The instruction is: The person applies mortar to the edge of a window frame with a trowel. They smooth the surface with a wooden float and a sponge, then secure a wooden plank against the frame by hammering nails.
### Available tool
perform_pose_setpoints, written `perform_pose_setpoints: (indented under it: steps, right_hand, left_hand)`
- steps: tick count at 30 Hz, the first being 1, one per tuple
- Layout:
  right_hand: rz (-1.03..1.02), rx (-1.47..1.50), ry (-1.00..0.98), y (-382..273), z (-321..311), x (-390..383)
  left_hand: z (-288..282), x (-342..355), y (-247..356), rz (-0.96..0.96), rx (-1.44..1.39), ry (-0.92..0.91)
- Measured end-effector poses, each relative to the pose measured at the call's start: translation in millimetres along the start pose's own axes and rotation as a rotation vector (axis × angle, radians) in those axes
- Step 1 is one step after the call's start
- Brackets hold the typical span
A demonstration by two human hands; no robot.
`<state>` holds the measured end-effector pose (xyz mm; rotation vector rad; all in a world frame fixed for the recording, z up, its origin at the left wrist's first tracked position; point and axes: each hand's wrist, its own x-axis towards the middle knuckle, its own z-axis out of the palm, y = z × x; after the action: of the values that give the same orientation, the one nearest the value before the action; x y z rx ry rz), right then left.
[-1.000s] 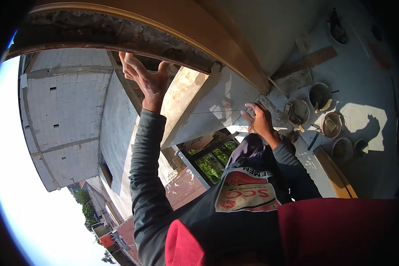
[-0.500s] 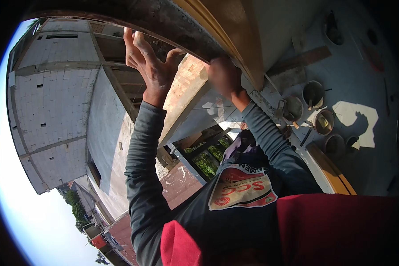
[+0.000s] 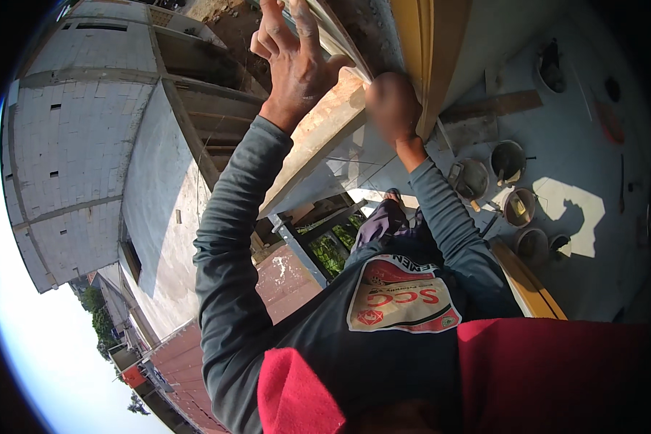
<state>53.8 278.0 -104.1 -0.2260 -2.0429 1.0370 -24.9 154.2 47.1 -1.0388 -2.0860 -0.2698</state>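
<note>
At the top, my left hand (image 3: 294,66) is raised with fingers bent and apart beside a pale narrow edge (image 3: 342,35) of a weathered, cement-streaked frame (image 3: 369,32); whether its fingertips touch the edge is unclear. My right hand (image 3: 393,107) is at the lower end of that edge, too blurred to show how its fingers lie or what they hold. Just to its right runs a yellow-brown wooden frame (image 3: 436,43). Below both hands is a rough concrete ledge (image 3: 304,170).
Right floor: several buckets with tools (image 3: 508,163), loose boards (image 3: 503,107) and another wooden frame (image 3: 528,278). A foot (image 3: 392,194) stands by the tiled edge. Lower down are a metal rail (image 3: 300,249) and a reddish roof (image 3: 188,362); an unplastered block building (image 3: 69,173) rises at left.
My right hand has risen from mid-view to the frame's edge. My left hand has moved up and rightward in the picture. The view has shifted, so the frame now runs more steeply.
</note>
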Motion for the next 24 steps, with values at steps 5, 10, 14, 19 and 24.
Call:
perform_pose_setpoints:
  steps: [5, 10, 14, 19, 24]
  right_hand:
    - [0.025, 0.077, -0.217, -41.2, -17.2, -31.1]
    - [0.051, -0.311, -0.6, -54.3, -11.9, -4.0]
    - [0.098, -0.416, -0.781, -52.9, -6.4, 9.0]
    - [0.0, -0.436, -0.705, -40.4, -4.7, -1.5]
    - [-0.015, -0.345, -0.699, -30.9, -8.8, 3.4]
  left_hand:
    - [2.9, -7.1, -5.1, -0.038, 0.042, -0.033]
    - [6.6, -0.1, -2.4, 0.006, -0.053, 0.073]
    - [1.9, -2.1, -1.4, 0.012, -0.029, 0.017]
    - [2.8, -7.5, -2.8, -0.063, -0.034, -0.066]
    - [4.2, -6.8, 1.6, -0.105, 0.0, -0.08]
